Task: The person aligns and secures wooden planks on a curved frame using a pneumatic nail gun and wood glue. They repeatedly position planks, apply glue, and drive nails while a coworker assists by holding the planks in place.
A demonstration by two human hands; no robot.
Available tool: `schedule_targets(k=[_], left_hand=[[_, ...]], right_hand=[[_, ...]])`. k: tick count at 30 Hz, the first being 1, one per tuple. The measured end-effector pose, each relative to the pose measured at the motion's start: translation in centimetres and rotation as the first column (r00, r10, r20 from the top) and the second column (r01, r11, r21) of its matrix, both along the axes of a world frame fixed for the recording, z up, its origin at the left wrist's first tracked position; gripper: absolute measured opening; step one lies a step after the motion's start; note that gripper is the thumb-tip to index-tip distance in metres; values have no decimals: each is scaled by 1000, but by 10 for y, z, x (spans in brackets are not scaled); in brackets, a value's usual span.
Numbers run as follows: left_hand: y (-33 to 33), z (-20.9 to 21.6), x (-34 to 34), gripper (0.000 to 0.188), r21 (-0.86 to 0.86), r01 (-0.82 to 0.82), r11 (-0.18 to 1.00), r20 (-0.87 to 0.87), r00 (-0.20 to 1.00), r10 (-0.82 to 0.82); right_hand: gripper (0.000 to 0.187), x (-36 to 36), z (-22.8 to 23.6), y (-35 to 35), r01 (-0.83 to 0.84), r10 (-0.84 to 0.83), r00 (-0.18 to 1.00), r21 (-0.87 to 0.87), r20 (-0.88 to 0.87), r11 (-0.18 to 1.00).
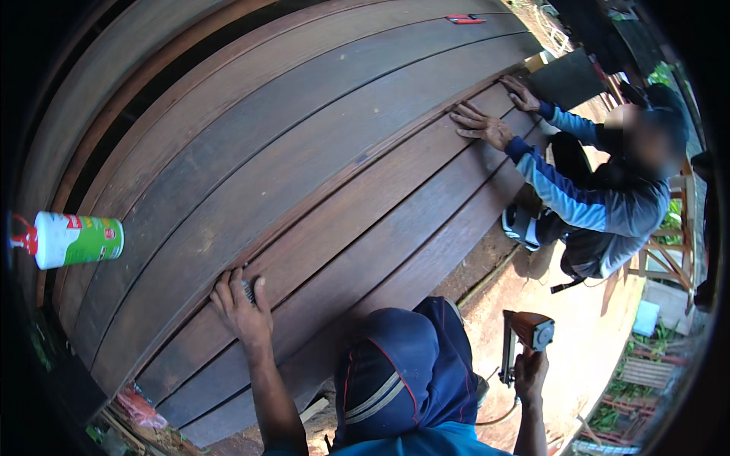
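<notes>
My left hand point(243, 310) rests on a brown wooden plank point(334, 251), its fingertips at the seam beside a narrow raised strip of wood point(327, 194). Between its thumb and fingers sits a small grey ribbed piece point(249, 291), partly hidden, whose kind I cannot make out. Off the planks on the right, my right hand point(530, 372) grips a nail gun point(528, 330) by its handle, with a hose point(502, 416) below it. Across from me, a co-worker's two hands point(487, 129) press on the far end of the same plank.
A white and green glue bottle point(80, 240) with a red cap is at the left. A red tool point(464, 19) lies on the far planks. Dark gaps separate some boards at the upper left. The co-worker point(608, 190) squats at the right, near a wooden frame point(673, 251).
</notes>
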State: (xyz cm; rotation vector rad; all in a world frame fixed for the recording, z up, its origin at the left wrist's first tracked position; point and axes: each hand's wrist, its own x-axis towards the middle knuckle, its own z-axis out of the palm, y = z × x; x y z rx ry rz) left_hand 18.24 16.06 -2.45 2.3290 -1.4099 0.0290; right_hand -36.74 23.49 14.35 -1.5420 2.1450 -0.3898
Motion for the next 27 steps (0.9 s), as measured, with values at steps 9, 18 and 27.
schedule_targets(k=[9,18,27], left_hand=[[2,-7,-4,53,31,-25,999,27,999,24],[-8,27,-13,56,101,-59,993,35,998,56],[-15,26,-15,55,-20,-32,999,168,985,35]], right_hand=[[44,43,8,-58,-242,247,963,63,-103,968],[45,41,3,-61,-213,228,973,207,-49,955],[46,34,-5,-60,-225,234,971,153,-43,962]])
